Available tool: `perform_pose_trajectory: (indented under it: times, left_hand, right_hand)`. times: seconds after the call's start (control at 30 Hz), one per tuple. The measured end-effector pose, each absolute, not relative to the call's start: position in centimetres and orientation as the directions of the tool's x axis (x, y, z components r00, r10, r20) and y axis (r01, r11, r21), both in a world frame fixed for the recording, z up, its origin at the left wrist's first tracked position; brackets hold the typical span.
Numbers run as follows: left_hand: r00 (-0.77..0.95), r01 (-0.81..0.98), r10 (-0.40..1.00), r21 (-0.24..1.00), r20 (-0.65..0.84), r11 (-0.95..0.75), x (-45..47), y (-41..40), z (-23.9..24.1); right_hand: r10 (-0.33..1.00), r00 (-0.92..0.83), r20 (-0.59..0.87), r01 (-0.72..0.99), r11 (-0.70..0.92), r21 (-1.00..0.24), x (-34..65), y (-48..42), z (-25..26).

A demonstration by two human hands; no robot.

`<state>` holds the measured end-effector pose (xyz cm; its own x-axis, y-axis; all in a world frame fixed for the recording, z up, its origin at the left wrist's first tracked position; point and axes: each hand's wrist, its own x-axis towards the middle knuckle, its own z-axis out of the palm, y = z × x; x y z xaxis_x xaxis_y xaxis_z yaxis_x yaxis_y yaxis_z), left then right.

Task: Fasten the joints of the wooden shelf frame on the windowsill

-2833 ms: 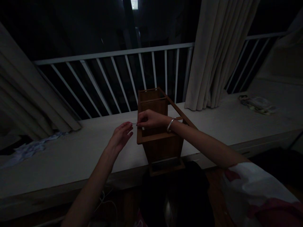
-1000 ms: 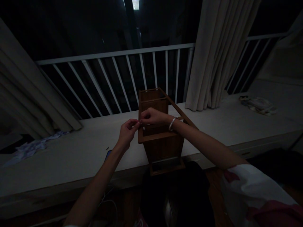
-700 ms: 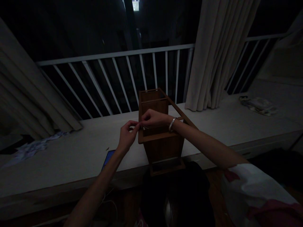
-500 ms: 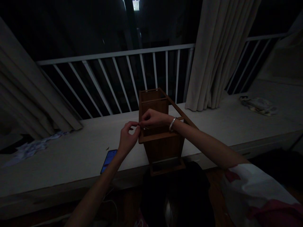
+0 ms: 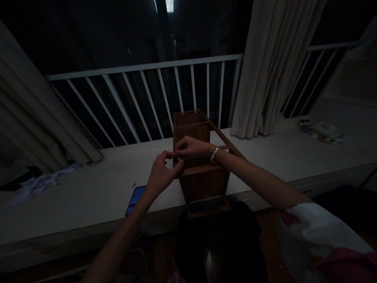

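Note:
A brown wooden shelf frame (image 5: 203,170) rests tilted over the pale ledge, its lower end near my lap. My left hand (image 5: 163,171) is at its near left corner, with the thumb across the rail and the fingers curled toward the same spot. My right hand (image 5: 193,147), a silver bangle at its wrist, reaches over the frame with the fingers pinched beside the left fingertips. A thin light sliver shows between the hands, too small and dark to name. What the fingertips grip is hidden.
On the pale ledge (image 5: 118,173) a phone (image 5: 135,199) with a lit screen lies by my left forearm. Crumpled cloths lie at left (image 5: 44,182) and right (image 5: 322,131). Behind stand a white railing (image 5: 141,68) and curtains (image 5: 265,70). A white cable (image 5: 143,255) hangs below.
My left thumb has shifted right onto the shelf's rail, away from its index finger. My right hand has hardly moved, and the shelf stays in place.

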<state>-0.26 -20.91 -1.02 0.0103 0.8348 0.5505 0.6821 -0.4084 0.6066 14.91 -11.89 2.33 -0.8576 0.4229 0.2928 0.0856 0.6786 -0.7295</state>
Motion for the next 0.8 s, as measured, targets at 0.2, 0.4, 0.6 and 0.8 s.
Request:
perform_pose_trajectory:
  times: [0.2, 0.4, 0.6, 0.8]
  left_hand:
    - [0.073, 0.649, 0.85, 0.622, 0.522, -0.438, -1.4, -21.0, -1.2]
    - [0.22, 0.686, 0.769, 0.465, 0.6, -0.559, -2.8, -21.0, -0.8]
    - [0.313, 0.711, 0.733, 0.363, 0.604, -0.602, -3.9, -20.3, 0.1]
    - [0.368, 0.685, 0.72, 0.352, 0.589, -0.638, -4.3, -18.8, 0.6]
  right_hand:
    - [0.456, -0.825, 0.335, 0.001, 0.593, -0.805, 14.2, -11.5, 1.7]
    - [0.43, -0.823, 0.372, -0.017, 0.636, -0.772, 14.2, -11.6, 1.7]
    - [0.405, -0.83, 0.384, -0.033, 0.651, -0.759, 14.3, -11.6, 1.7]
    - [0.429, -0.825, 0.366, 0.001, 0.65, -0.76, 14.4, -11.4, 1.7]
